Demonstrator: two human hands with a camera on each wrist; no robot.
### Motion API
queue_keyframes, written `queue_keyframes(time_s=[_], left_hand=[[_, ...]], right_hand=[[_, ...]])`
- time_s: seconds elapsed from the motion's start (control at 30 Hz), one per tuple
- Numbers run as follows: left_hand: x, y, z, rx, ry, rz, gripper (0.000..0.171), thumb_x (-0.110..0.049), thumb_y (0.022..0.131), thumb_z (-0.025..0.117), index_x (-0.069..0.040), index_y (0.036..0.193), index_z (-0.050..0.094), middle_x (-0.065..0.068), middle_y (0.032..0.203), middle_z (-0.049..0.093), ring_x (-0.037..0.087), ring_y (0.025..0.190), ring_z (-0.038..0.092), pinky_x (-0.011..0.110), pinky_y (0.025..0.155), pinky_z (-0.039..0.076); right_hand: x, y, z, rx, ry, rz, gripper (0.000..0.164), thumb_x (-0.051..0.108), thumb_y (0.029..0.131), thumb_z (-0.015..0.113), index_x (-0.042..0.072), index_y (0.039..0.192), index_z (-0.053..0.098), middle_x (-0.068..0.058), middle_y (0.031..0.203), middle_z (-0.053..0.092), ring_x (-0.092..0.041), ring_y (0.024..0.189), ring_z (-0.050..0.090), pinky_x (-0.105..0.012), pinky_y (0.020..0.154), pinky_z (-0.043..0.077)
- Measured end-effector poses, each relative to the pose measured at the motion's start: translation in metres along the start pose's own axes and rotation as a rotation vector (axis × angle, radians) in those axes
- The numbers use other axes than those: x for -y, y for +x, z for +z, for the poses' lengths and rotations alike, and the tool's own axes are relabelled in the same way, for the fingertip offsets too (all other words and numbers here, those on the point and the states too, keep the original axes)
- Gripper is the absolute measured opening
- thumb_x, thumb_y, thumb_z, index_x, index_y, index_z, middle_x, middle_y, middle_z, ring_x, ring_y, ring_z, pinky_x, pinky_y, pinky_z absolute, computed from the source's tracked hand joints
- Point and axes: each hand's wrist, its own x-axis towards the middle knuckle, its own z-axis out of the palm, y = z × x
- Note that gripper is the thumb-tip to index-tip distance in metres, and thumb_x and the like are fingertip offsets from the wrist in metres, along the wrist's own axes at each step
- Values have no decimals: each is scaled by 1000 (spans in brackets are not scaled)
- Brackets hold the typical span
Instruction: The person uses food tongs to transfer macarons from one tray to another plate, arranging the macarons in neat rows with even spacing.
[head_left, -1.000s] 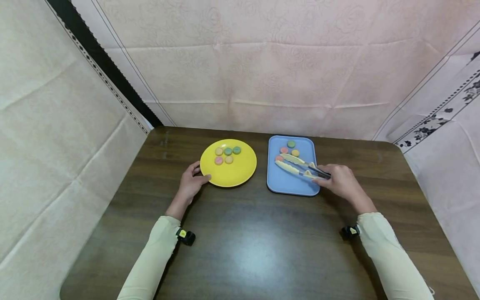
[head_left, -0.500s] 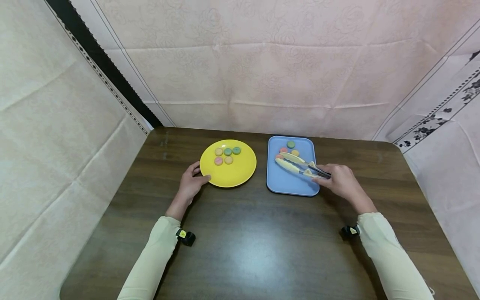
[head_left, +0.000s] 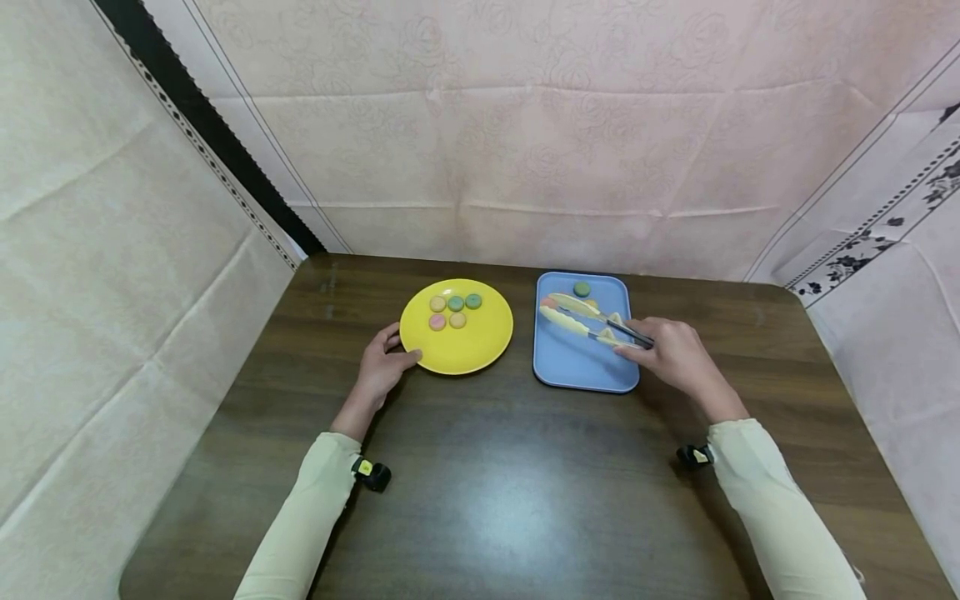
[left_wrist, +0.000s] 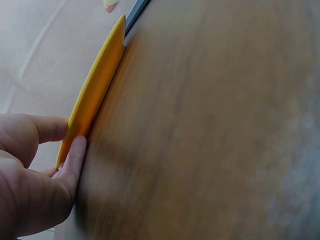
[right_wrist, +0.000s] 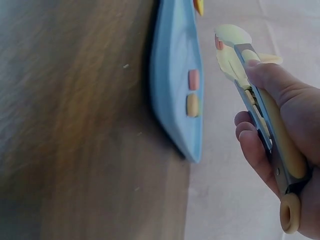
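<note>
My left hand grips the yellow plate by its rim, five cookies on it; my right hand grasps the tongs, a pink cookie between their tips, above the blue tray, green cookie at its far end!
</note>
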Motion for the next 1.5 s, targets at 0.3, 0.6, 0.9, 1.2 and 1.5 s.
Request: queue_keyframes(time_s=[0.3, 0.6, 0.9, 1.2, 1.5], left_hand=[[-3, -1, -2, 3, -1, -4, 80, -16, 96, 72, -13, 162, 28, 18, 151, 45, 33, 125, 55, 33, 94, 50], [-4, -2, -2, 11, -2, -3, 80, -16, 96, 72, -13, 162, 28, 18, 152, 44, 33, 127, 54, 35, 96, 50], [-6, -3, -1, 10, -5, -7, 80, -16, 96, 73, -13, 162, 27, 17, 153, 44, 33, 128, 54, 35, 96, 50], [-3, -2, -1, 4, -3, -9, 79, -15, 95, 73, -12, 161, 29, 18, 151, 45, 34, 125, 57, 38, 98, 50], [-3, -3, 0, -2, -1, -6, 78, -14, 95, 73, -12, 161, 31, 17, 149, 47, 33, 123, 57, 37, 95, 51]], right_hand=[[23, 18, -7, 9, 12, -52, 54, 29, 90, 81, -2, 131, 68, -23, 123, 70, -27, 90, 64, -46, 77, 54], [44, 38, 3, 41, 9, -88, 56, 31, 87, 83, 1, 132, 68, -18, 114, 74, -24, 77, 57, -39, 68, 49], [57, 53, 17, 41, 10, -168, 55, 32, 88, 83, 4, 132, 68, -17, 123, 72, -29, 95, 69, -47, 78, 55], [65, 63, 31, 70, -20, -195, 47, 32, 87, 84, 4, 123, 75, -14, 106, 76, -25, 79, 66, -45, 73, 54], [70, 70, 39, 116, 9, -186, 44, 29, 86, 84, 4, 121, 76, -13, 114, 76, -23, 88, 72, -43, 79, 57]])
